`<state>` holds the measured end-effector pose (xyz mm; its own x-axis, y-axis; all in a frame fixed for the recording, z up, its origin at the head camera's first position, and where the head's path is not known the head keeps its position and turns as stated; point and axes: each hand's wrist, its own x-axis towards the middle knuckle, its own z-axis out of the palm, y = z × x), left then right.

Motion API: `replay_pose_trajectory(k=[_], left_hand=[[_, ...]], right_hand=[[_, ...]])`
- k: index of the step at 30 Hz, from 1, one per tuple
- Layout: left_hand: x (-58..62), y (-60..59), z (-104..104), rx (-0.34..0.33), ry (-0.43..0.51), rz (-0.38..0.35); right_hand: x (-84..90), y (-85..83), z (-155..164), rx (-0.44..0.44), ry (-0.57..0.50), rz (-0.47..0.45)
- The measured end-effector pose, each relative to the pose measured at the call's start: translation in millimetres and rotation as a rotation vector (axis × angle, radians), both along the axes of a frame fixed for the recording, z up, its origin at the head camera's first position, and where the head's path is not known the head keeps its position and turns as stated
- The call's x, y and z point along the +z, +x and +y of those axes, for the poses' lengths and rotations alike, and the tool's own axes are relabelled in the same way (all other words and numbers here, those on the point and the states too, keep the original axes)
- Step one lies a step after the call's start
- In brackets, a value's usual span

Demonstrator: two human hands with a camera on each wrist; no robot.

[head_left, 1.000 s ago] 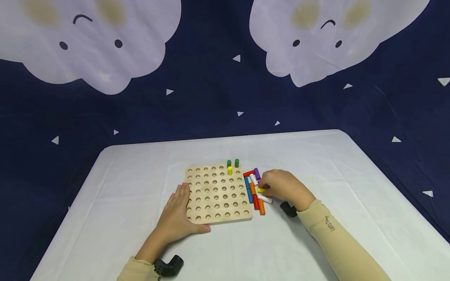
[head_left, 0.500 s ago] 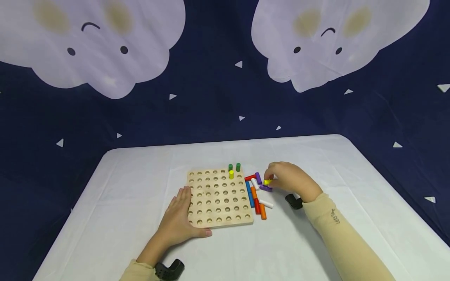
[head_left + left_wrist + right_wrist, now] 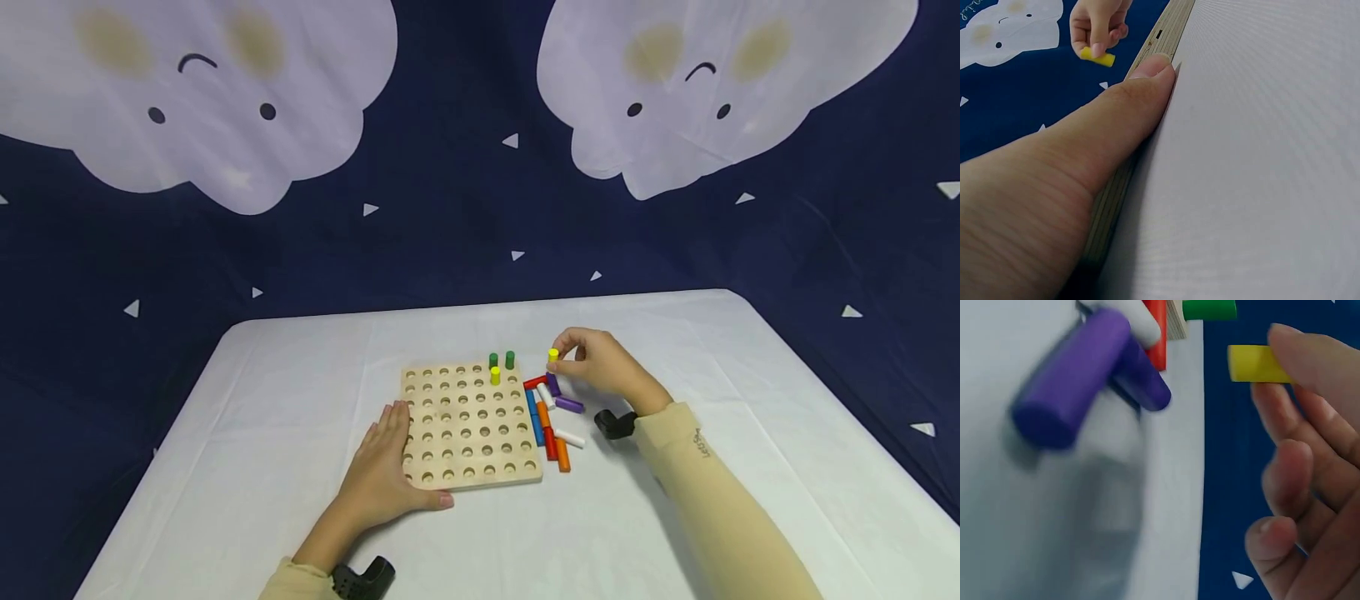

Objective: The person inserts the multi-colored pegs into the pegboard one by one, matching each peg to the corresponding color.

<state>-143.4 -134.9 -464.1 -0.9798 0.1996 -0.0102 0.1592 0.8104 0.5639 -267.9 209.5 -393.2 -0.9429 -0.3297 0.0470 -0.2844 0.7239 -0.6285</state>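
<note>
My right hand (image 3: 602,364) pinches a yellow peg (image 3: 553,355) between thumb and fingertips, raised off the table beyond the loose pegs. In the right wrist view the peg (image 3: 1257,364) juts out from the fingertips, its other end covered by them. The wooden pegboard (image 3: 495,482) lies flat, with rows of holes. Two green pegs (image 3: 510,360) and another yellow peg (image 3: 495,377) stand at its far right corner. Straight fingers of my left hand (image 3: 381,472) rest along the board's left edge, and its thumb (image 3: 1129,103) lies against the front edge.
Beside the board's right edge lie several loose pegs: purple (image 3: 569,404), white (image 3: 570,438), blue (image 3: 537,429), orange (image 3: 563,456) and red (image 3: 551,443). A white cloth (image 3: 300,375) covers the table. Behind it hangs a dark blue backdrop (image 3: 435,258) with clouds.
My right hand has picked the yellow peg from the loose pile, lifted it away and turned it upright, moving back and then left. The left hand keeps its place on the board.
</note>
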Motion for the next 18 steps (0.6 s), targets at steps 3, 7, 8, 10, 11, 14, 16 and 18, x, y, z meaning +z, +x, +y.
replay_pose_trajectory(k=[3, 7, 8, 10, 11, 14, 16, 18], left_hand=[[-0.4, 0.1, 0, 0.001, 0.001, 0.003], [-0.7, -0.2, 1, 0.002, -0.001, 0.006], [-0.6, -0.2, 1, 0.001, -0.004, 0.006], [-0.6, -0.3, 1, -0.001, -0.01, 0.004], [-0.5, -0.3, 1, -0.001, -0.01, 0.005], [0.2, -0.3, 1, -0.003, -0.009, 0.004], [0.2, -0.4, 0, -0.002, -0.006, 0.005], [0.5, -0.6, 0, -0.002, -0.005, 0.004]], right_hand=[[-6.3, -4.1, -6, -0.05, -0.08, -0.003], [-11.7, -7.8, -19, -0.046, -0.11, -0.007], [-12.6, -8.3, -22, -0.039, -0.108, -0.014], [-14.2, -8.7, -28, -0.023, -0.1, -0.033], [-15.0, -9.1, -32, -0.016, -0.095, -0.045], [-18.0, -10.3, -39, -0.005, -0.087, -0.07], [-19.6, -10.9, -43, -0.001, -0.083, -0.08], [-20.4, -11.5, -45, 0.003, -0.081, -0.081]])
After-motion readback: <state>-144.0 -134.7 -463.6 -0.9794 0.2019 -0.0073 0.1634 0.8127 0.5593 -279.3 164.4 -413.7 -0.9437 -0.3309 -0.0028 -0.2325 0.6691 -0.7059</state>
